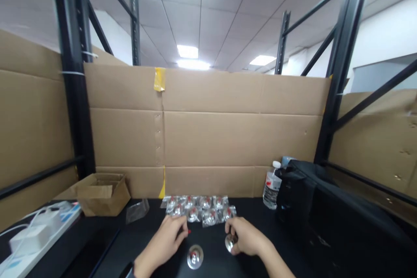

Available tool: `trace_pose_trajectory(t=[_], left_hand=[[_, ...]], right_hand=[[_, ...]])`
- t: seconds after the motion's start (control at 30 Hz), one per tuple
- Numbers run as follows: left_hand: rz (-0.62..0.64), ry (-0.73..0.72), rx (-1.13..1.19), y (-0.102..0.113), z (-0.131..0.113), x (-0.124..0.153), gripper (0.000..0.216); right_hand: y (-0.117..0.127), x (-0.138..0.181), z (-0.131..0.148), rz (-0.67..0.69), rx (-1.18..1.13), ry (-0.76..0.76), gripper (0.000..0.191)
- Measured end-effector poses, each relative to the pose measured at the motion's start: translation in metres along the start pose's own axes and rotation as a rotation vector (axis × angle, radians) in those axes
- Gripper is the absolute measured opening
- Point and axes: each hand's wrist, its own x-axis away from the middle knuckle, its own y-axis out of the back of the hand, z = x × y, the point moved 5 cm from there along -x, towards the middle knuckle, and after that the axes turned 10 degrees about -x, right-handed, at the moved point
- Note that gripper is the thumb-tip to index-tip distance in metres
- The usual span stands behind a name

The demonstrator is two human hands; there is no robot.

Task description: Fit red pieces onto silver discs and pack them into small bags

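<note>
Nearest the wearer, a loose round metal disc (195, 256) with a red mark at its middle lies on the black surface (208, 265), between the two hands and touching neither. The left hand (171, 232), a dark band (126, 270) at its wrist, has thumb and forefinger pinched together on a small red piece (189, 231); the fingers mask most of that piece. The right hand (244, 235) is curled, gripping a second metal disc (230, 242) between thumb and fingers; whether this disc also bears on the surface cannot be determined.

Just beyond the hands, eight clear packets (205, 202) lie close together in two rough rows, each containing a shiny round piece with red on it. At left, a white power strip (42, 234) carries white plugs and cables. A clear plastic bag (137, 211) lies flat near an open cardboard box (102, 193). At right stands a bulky black bag (325, 217), with a white-capped clear bottle (272, 184) upright just beside it.

Behind these, a creased cardboard panel (208, 134) spans the back, yellow tape (159, 79) at its upper edge. Black rack posts (73, 95) rise at both sides. Farthest off, lit panels (187, 51) show in the tiled ceiling (221, 8).
</note>
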Motion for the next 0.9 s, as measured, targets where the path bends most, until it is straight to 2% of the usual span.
trace_pose_trajectory(t=[0.17,0.27,0.4,0.5,0.77,0.9], left_hand=[[-0.094,-0.011,0.031,-0.005,-0.007,-0.007,0.008],[-0.101,0.028,0.056,-0.010,-0.004,-0.010,0.004],[-0.102,0.089,0.058,-0.012,-0.001,-0.013,0.013],[-0.124,0.104,0.036,-0.009,-0.004,-0.011,0.009],[-0.136,0.088,0.011,-0.009,-0.012,-0.004,0.015],[-0.164,0.067,0.070,-0.008,-0.023,-0.003,0.014]], right_hand=[[-0.003,-0.003,-0.006,0.023,0.006,-0.013,0.059],[-0.002,-0.003,-0.002,0.020,-0.009,0.038,0.059],[-0.002,-0.002,0.006,0.040,0.010,0.133,0.060],[-0.002,0.000,0.008,0.043,0.041,0.133,0.061],[-0.010,0.004,0.028,-0.090,0.166,0.152,0.051],[-0.012,0.004,0.033,-0.129,0.204,0.172,0.050]])
